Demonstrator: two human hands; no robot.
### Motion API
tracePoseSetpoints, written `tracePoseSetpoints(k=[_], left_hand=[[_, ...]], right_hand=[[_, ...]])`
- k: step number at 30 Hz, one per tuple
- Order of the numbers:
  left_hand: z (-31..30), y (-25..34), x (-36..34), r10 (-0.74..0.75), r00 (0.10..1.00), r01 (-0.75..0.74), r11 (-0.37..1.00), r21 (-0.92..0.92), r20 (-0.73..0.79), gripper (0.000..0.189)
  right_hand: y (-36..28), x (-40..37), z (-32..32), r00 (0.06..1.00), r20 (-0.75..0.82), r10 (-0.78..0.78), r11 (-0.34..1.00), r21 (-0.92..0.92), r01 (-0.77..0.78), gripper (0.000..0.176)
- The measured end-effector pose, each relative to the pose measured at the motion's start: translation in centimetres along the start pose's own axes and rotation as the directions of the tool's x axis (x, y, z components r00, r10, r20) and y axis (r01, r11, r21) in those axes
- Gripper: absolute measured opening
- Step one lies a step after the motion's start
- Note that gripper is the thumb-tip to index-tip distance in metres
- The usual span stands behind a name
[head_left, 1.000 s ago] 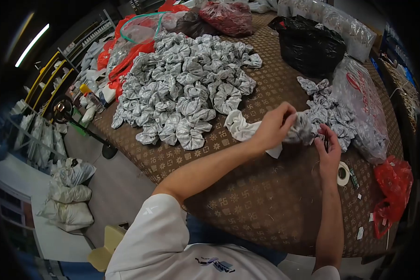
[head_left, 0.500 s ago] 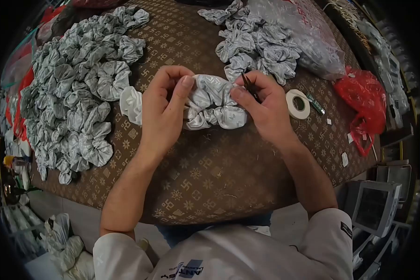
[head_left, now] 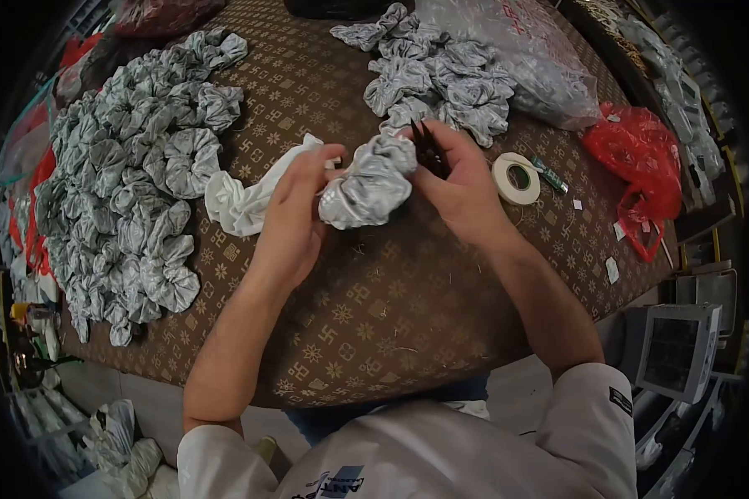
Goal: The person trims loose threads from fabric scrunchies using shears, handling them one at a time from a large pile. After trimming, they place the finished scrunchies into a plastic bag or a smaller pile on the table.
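A silvery grey patterned scrunchie [head_left: 369,185] is held up over the table between my two hands, bunched together and slightly blurred. My left hand [head_left: 298,195] pinches its left side. My right hand [head_left: 458,176] touches its right edge with the thumb and also keeps small black thread snips [head_left: 427,150] in the palm, blades pointing up. Just behind my left hand lies a ruffled white cloth [head_left: 245,204], partly covered by that hand.
A large pile of grey scrunchies [head_left: 129,191] covers the left of the table [head_left: 349,333]. More scrunchies [head_left: 441,71] spill from a clear plastic bag [head_left: 549,75] at the back. To the right are a tape roll [head_left: 515,179], a green tube [head_left: 551,176] and a red bag [head_left: 637,166].
The scrunchie was spread wide with its central opening showing; now it is turned and bunched up. My left hand has rotated, and more of the white cloth shows behind it. The view has shifted slightly.
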State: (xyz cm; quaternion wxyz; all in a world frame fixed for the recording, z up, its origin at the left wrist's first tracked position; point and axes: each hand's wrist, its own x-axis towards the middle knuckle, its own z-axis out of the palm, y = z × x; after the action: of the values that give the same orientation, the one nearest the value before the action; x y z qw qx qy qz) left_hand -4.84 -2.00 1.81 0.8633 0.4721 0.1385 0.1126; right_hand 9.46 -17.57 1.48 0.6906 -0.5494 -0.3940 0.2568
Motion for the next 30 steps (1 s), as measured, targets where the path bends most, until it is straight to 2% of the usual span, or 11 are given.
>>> tracePoseSetpoints(k=[2,6,9,14,16,18,20,23,26,27,30], left_hand=[[0.7,-0.8,-0.3,0.393,0.919,-0.355,0.83,0.431,0.001,0.053],[0.8,-0.9,-0.8,0.478,0.851,-0.417,0.359,0.835,0.22,0.037],[0.7,0.1,-0.3,0.509,0.854,-0.351,0.719,0.6,-0.11,0.036],[0.1,1.5,-0.4,0.522,0.849,-0.383,0.719,0.58,-0.087,0.046],[-0.8,3.6,-0.5,0.543,0.73,-0.272,0.787,0.553,-0.414,0.055],[-3.7,8.9,-0.6,0.771,0.469,-0.693,0.624,0.361,-0.431,0.073],[-7.7,11.6,-3.1,0.706,0.563,-0.763,0.644,0.059,-0.429,0.085],[-6.2,8.7,-0.8,0.662,0.6,-0.636,0.735,0.234,-0.449,0.083],[-3.5,3.5,1.0,0.615,0.787,-0.521,0.708,0.477,-0.053,0.041],[-2.4,2.5,0.6,0.571,0.821,-0.406,0.555,0.726,0.022,0.049],[-1.4,1.5,0.5,0.442,0.89,-0.355,0.513,0.781,0.114,0.06]], right_hand=[[0.2,0.0,0.1,0.995,-0.101,0.018,0.992,-0.125,-0.03,0.021],[-0.8,-0.2,0.1,0.997,-0.081,-0.01,0.99,-0.139,-0.002,0.019],[-1.3,-0.2,-0.5,0.996,-0.052,0.068,0.988,-0.133,-0.074,0.02],[-1.3,-0.3,0.3,1.0,-0.004,0.018,0.995,-0.097,-0.018,0.022],[-1.2,-0.4,0.0,0.996,0.013,0.083,0.993,-0.088,-0.082,0.02],[-1.7,-0.1,-0.8,0.998,-0.012,0.068,0.99,-0.12,-0.069,0.018],[-1.5,0.6,-2.3,0.988,-0.123,-0.098,0.9,-0.434,0.035,0.022],[-0.6,2.4,-5.3,0.881,-0.156,-0.447,0.622,-0.762,0.18,0.036],[0.7,3.4,-3.9,0.929,-0.235,-0.286,0.59,-0.807,-0.023,0.047],[1.7,3.7,-3.6,0.953,-0.218,-0.211,0.562,-0.825,-0.064,0.047],[1.9,4.3,-2.7,0.967,-0.191,-0.171,0.668,-0.743,-0.029,0.044]])
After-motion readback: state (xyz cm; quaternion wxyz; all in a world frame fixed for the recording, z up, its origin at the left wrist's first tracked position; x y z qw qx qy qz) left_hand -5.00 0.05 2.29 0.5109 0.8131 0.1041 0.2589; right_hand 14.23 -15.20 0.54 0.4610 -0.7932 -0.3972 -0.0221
